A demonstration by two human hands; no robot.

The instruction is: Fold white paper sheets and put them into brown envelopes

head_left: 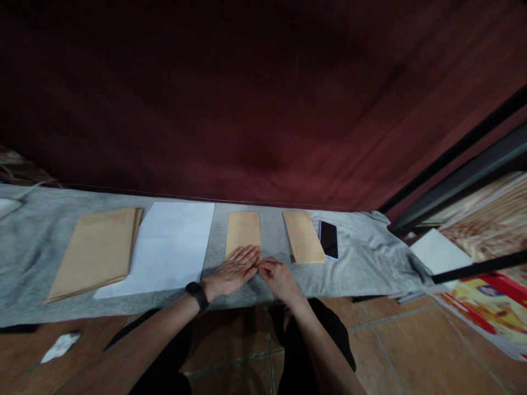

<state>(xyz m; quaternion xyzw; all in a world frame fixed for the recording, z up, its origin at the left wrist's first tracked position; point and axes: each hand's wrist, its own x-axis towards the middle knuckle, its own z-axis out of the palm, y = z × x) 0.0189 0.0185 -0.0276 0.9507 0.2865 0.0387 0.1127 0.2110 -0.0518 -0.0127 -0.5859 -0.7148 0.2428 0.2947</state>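
Note:
A small brown envelope (242,227) lies upright in front of me on the grey cloth. Across its lower part my left hand (236,267) rests flat, fingers stretched out and pointing right. My right hand (276,277) pinches at the envelope's lower right corner, its fingertips against those of the left hand. What sits between the pinching fingers is too small to make out, though the envelope's corner is there. A dark band (197,296) circles my left wrist. The bottom edge of the envelope is hidden under the hands.
White paper sheets (177,241) and a stack of large brown envelopes (96,247) lie to the left. On the right are a stack of small envelopes (304,236) and a phone (329,240). A dark red curtain (255,109) hangs behind. A colourful box (489,310) stands lower right.

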